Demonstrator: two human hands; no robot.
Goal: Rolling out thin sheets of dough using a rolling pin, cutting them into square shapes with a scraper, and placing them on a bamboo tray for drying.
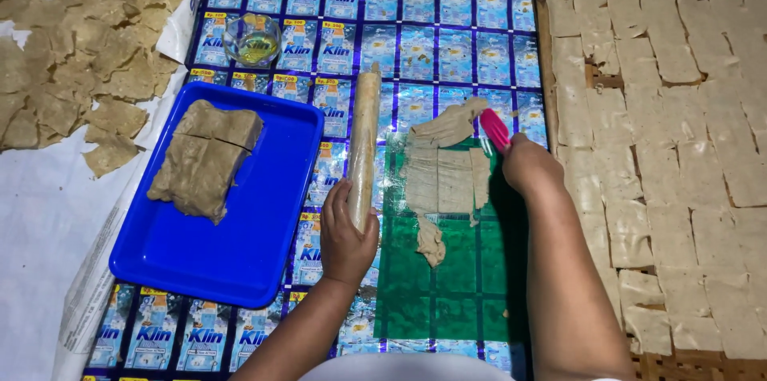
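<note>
My left hand (345,236) grips the near end of a long wooden rolling pin (364,132) that lies pointing away from me. My right hand (527,164) holds a pink-handled cutter (494,128) against a thin rolled sheet of beige dough (446,173), which is cut into strips on a green plastic mat (447,285). A scrap of dough (431,242) hangs off the sheet's near edge.
A blue tray (240,253) at left holds a cut block of dough (206,157). A small glass bowl of oil (252,39) stands behind it. Dried dough pieces (72,53) lie far left; a woven rack (679,357) with cut dough rectangles (679,149) fills the right.
</note>
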